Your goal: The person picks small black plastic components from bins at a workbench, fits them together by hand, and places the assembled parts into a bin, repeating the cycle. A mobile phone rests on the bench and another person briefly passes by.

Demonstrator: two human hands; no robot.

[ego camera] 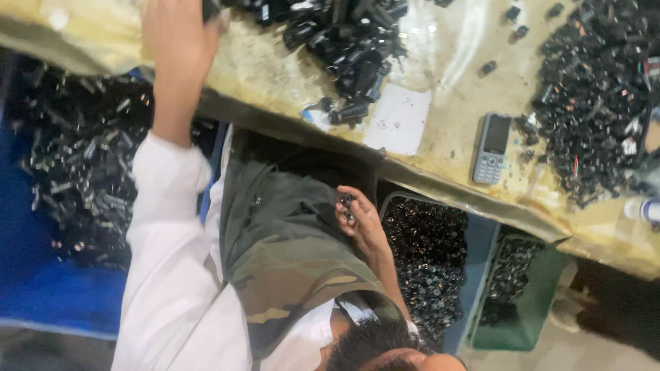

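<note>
My left hand (177,41) reaches up onto the yellowish table (454,82), its back toward me and its fingertips cut off by the frame's top edge. A dark piece (210,9) shows right by those fingers; I cannot tell whether it is gripped. The arm wears a white sleeve (168,227). My right hand (359,218) hovers over my camouflage-clothed lap (282,240), fingers curled around a few small black parts (346,206). A pile of black plastic parts (347,48) lies on the table between the two hands.
A grey keypad phone (491,148) and a white paper (399,120) lie near the table's edge. A larger heap of black parts (598,89) covers the right. Below the table stand a dark crate (426,261), a green crate (522,302) and a blue bin (69,172), all holding black parts. Dark hair (375,343) shows at the bottom.
</note>
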